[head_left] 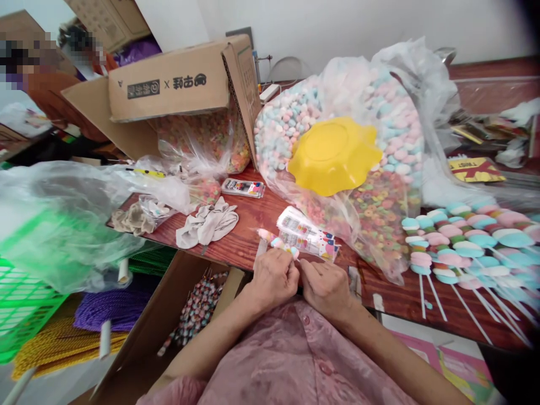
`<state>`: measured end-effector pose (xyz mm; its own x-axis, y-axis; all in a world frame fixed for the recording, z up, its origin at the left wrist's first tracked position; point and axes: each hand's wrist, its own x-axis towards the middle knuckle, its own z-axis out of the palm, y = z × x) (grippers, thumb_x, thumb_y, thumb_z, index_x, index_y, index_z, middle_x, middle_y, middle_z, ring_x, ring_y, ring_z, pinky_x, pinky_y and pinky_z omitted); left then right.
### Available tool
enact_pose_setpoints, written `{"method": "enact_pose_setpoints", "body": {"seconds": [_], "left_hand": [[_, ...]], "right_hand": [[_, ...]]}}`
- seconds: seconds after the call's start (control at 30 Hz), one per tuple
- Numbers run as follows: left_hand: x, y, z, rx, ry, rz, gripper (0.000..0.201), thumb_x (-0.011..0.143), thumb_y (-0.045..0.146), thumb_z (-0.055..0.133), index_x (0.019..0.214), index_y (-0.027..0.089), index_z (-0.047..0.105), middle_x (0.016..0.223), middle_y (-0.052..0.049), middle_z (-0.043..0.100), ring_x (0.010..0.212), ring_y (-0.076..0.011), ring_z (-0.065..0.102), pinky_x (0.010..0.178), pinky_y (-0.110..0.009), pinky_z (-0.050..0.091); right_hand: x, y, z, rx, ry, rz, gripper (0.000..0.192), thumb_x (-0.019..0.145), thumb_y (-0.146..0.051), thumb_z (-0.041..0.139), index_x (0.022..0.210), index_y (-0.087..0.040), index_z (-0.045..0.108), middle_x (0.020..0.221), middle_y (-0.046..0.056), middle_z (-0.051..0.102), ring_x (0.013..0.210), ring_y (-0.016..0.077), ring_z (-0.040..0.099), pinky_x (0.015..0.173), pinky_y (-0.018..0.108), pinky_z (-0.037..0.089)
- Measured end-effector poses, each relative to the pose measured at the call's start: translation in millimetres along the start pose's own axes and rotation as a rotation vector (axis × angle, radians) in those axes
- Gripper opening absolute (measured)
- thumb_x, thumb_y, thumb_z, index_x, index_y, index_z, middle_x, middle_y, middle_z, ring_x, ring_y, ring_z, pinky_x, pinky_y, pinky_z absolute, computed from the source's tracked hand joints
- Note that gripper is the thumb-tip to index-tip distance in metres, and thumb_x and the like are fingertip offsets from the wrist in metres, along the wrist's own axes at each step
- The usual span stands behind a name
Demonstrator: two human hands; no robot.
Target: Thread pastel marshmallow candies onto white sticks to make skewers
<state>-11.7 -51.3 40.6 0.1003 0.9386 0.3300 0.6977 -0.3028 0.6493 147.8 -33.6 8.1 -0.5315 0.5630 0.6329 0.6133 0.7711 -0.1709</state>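
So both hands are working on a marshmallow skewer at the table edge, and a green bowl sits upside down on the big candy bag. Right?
Not quite: in the head view the bowl on the candy bag is yellow, not green. Both the left hand and right hand do hold the marshmallow skewer at the table edge.

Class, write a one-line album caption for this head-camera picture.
Both hands, left and right, grip a candy skewer beside the yellow bowl.

Wall: plain white, evenly lit.
Table: dark reddish wood-grain top, running from the left edge across to the right.
Far side: a second reddish-brown surface against the wall.
Light: soft, bright, without hard shadows.
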Motion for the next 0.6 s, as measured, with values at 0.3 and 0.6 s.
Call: {"method": "enact_pose_setpoints", "body": {"seconds": [0.3,0.6], "left_hand": [[-5,7,10.5,0.171,-0.052,0.147,0.022,0.084,0.013,0.044,0.063,0.017,0.053,0.062,-0.002,0.056,0.06,-0.0132,0.051,0.06,-0.026,0.041],[44,3,-43.1,0.348,-0.225,0.314,0.052,0.074,0.042,0.071,0.118,0.015,0.061,0.122,-0.016,0.062,0.116,-0.0329,0.053,0.099,-0.049,0.04]], "right_hand": [[2,10,5,0.045,0.025,0.013,0.025,0.092,-0.013,0.042,0.086,-0.013,0.066,0.06,0.003,0.061,0.056,0.0147,0.052,0.057,0.031,0.032],[9,45,-22,0.046,0.068,-0.209,0.033,0.086,-0.003,0.044,0.109,-0.013,0.066,0.072,0.005,0.066,0.066,0.0158,0.055,0.064,0.031,0.038]]}}
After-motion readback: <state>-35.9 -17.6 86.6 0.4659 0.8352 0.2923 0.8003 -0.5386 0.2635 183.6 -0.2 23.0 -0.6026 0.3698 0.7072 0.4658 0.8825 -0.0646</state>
